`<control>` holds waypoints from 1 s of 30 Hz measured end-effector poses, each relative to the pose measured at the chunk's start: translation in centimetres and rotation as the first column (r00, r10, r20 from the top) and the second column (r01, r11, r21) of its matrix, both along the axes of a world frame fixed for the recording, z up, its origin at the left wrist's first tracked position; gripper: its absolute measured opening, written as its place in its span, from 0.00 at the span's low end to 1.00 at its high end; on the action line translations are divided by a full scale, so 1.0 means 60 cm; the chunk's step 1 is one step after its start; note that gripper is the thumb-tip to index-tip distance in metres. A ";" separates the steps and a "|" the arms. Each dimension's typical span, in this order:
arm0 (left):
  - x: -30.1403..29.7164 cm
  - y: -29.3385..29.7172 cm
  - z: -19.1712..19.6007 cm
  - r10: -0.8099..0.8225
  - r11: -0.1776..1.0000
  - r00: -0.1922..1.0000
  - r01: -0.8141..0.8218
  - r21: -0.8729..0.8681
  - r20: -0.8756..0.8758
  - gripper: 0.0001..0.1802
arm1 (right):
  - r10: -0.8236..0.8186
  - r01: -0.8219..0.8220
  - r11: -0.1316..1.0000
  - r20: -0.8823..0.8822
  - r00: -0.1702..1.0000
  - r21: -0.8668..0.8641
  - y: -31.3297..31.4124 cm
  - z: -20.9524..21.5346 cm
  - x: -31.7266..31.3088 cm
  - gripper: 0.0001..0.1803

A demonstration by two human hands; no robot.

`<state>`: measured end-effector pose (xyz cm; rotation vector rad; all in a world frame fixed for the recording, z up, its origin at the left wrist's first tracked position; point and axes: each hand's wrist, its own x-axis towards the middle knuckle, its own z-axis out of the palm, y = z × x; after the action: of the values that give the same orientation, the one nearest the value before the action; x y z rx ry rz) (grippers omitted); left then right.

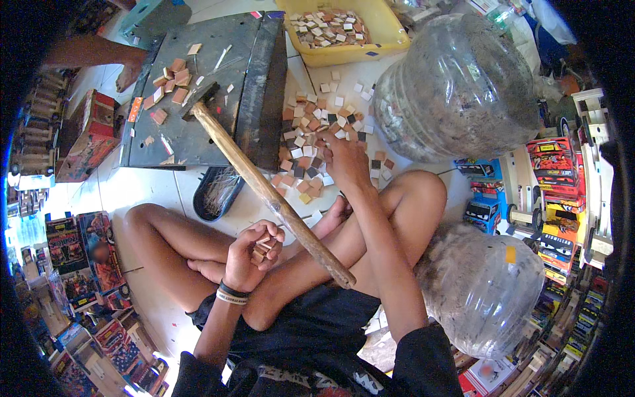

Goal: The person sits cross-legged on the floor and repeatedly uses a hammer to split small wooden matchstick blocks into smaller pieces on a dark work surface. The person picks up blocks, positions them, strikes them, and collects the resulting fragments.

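The left hand (253, 257) is curled tight around small wooden blocks (265, 249); the right hand (348, 164), pinching or not I cannot tell, meets loose tiles (297, 153) between a black box's (259, 79) right edge and a bulging plastic bag (456, 86), a hammer (264, 188) overhanging the near edge.

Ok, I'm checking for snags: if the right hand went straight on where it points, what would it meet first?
Most likely the loose small square pieces on the floor, right by the right hand; depth is unclear, so it may be touching some.
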<state>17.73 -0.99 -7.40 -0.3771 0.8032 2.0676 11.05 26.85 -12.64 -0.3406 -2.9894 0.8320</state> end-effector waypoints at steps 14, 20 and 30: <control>-0.068 0.042 -0.054 -0.398 0.706 0.682 -0.200 -0.680 -0.614 0.12 | -0.229 0.209 0.964 -0.110 0.967 -0.166 0.013 -0.030 -0.002 0.16; -0.125 0.173 -0.107 -0.825 0.308 0.176 -0.656 -0.689 -0.537 0.20 | -0.306 0.238 -0.094 0.255 0.917 -0.967 0.055 -0.004 0.007 0.11; -0.149 0.249 -0.106 -0.903 0.005 0.328 -0.639 -0.769 -0.278 0.27 | -0.199 0.049 -0.441 0.150 0.968 -0.896 0.079 0.026 -0.003 0.14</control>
<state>8.79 13.95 -13.77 0.4624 3.0097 0.4883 10.89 31.58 -11.10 -0.5271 -0.8461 3.0055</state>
